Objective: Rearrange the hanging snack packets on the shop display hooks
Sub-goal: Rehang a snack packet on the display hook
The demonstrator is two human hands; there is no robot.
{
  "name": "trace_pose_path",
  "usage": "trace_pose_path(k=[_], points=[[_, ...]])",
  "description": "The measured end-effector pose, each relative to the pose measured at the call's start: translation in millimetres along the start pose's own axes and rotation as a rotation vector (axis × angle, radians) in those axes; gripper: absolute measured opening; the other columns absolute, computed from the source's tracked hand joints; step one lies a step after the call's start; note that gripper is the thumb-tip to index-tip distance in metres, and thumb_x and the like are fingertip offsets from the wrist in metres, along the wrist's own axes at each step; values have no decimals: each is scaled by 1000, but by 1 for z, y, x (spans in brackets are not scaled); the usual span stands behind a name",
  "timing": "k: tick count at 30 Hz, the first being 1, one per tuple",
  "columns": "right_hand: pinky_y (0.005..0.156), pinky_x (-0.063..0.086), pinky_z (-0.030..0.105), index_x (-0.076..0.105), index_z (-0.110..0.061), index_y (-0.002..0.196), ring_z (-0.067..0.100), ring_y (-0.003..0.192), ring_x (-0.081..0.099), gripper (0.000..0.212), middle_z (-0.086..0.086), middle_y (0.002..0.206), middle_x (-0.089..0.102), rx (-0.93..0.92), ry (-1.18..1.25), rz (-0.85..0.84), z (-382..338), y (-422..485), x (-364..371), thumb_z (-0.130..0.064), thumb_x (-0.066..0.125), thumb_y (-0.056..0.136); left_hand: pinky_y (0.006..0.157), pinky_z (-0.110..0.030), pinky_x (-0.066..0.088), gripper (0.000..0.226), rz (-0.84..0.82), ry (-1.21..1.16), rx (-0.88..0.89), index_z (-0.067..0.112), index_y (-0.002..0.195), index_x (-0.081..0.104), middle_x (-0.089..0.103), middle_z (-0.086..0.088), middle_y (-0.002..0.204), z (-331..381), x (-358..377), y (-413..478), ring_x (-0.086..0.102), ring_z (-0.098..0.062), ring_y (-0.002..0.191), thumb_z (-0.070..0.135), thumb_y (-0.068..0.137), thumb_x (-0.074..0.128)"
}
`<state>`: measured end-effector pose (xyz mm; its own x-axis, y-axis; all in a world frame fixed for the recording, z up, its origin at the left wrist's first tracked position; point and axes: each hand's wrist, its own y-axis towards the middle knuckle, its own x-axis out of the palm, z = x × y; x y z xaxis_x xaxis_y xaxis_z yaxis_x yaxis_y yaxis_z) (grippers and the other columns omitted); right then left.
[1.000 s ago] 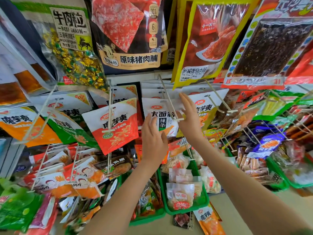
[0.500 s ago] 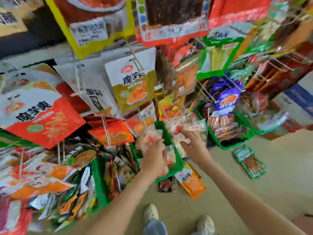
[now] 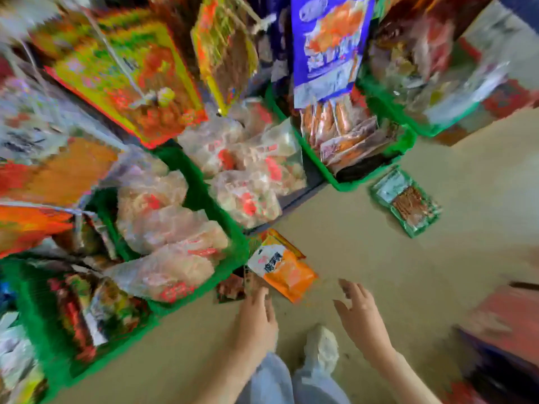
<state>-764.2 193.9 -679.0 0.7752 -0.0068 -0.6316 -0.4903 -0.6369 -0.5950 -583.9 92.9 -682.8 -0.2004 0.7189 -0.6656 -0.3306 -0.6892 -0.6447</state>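
Observation:
The view is blurred and tilted down at the floor. An orange and white snack packet [image 3: 284,268] lies on the beige floor beside the green baskets. My left hand [image 3: 258,314] reaches down with straight fingers, its tips just short of that packet and near a dark packet [image 3: 232,288] under the basket edge. To the right, my right hand [image 3: 357,309] hovers over bare floor with fingers spread, holding nothing. A green packet of brown sticks [image 3: 407,202] lies farther right on the floor. Hanging packets, among them a blue one [image 3: 326,45], fill the top.
Green baskets [image 3: 201,185] of clear bagged snacks stand along the floor under the hooks. My white shoe [image 3: 320,348] is between my forearms. A reddish box or shelf [image 3: 501,319] sits at the right edge.
The view has swung down from the hooks to the floor. Both hands have dropped from the hanging packets, past the baskets, toward the orange packet on the floor.

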Motion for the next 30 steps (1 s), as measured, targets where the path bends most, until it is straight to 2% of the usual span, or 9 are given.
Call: trace_pose_path(k=[5,11,15,18,20,22,24,26,30], points=[[99,36,38,44,-7,133,32,114,47,52,15,122,53,155,-6,-73,104,93,124,-13,63,85,102,-30,31,49,-29,138,-21,14,141,32,39,-11,141,-71,126,126,38,-26,130,21,94,45],[97,33,38,27,-11,143,29,124,35,65,11,136,38,31,-28,-98,138,210,250,-20,59,87,115,-42,16,82,120,32,-149,12,148,11,14,-12,155,-140,206,272,14,-28,142,36,86,60],[102,26,33,17,-11,147,30,129,29,75,12,145,31,-82,11,-76,131,244,290,-14,60,85,89,-42,40,43,84,150,-232,5,124,46,53,-22,124,-165,210,317,49,-38,113,35,94,49],[107,31,43,15,-13,148,30,134,27,83,10,149,29,-202,-116,51,114,231,280,-8,63,80,71,-39,34,28,110,210,15,3,99,57,61,-22,103,-141,199,284,54,-38,95,27,98,42],[106,31,50,25,-18,145,29,136,28,82,6,148,34,-396,-303,194,96,207,254,-8,65,75,75,-37,39,25,112,125,234,7,104,62,62,-17,105,-117,189,242,55,-35,95,23,96,45],[107,22,50,46,-18,135,23,131,39,60,1,136,51,-599,-418,239,76,172,219,-7,53,76,76,-39,47,22,70,53,374,13,105,66,62,-12,104,-92,170,194,58,-35,92,15,89,51],[103,19,47,57,-13,114,19,107,61,48,-2,98,70,-714,-469,220,55,131,174,-4,37,72,70,-43,51,24,-6,49,396,18,104,65,60,-8,102,-68,138,149,59,-36,88,8,86,53],[97,25,41,55,-13,97,18,84,66,38,-4,69,67,-748,-479,192,33,92,129,-4,32,67,69,-44,48,26,-66,87,391,21,108,61,56,-6,104,-41,99,102,58,-35,91,9,89,49],[74,30,28,56,-14,76,21,74,64,13,-2,68,63,-772,-505,165,-42,5,37,-7,47,70,69,-41,42,28,9,117,363,21,110,59,55,-4,110,17,-13,-9,57,-33,96,7,87,48]])
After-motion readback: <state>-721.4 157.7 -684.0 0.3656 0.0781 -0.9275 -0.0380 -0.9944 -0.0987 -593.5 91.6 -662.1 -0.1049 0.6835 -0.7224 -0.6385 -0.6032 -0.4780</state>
